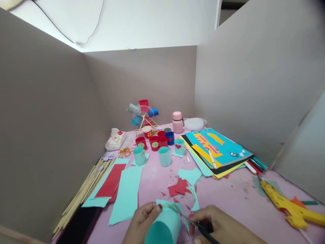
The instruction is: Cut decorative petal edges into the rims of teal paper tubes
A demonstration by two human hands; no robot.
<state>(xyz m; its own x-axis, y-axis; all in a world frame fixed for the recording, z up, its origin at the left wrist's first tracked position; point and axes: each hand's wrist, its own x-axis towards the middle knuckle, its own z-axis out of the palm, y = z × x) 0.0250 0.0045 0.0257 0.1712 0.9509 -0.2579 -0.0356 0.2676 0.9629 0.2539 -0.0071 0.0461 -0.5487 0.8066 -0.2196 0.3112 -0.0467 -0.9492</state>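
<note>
My left hand (142, 220) is closed around a teal paper cylinder (164, 227) at the bottom edge of the view, lying on its side with its round end toward me. My right hand (215, 225) grips black-handled scissors (200, 227) whose blades reach the cylinder's far rim, where a thin teal strip (194, 200) curls away. Red scraps (179, 188) and teal scraps (190, 175) lie on the pink table (233, 196) just beyond both hands.
Teal and red sheets (119, 188) and wooden sticks (83, 195) lie left. Several small paper cups (158, 142), a cup-and-stick wheel model (142, 113), a pink bottle (177, 122) and a white bowl (194, 123) stand behind. Stacked coloured sheets (215, 149) and a yellow glue gun (289, 206) lie right. Grey partitions enclose the table.
</note>
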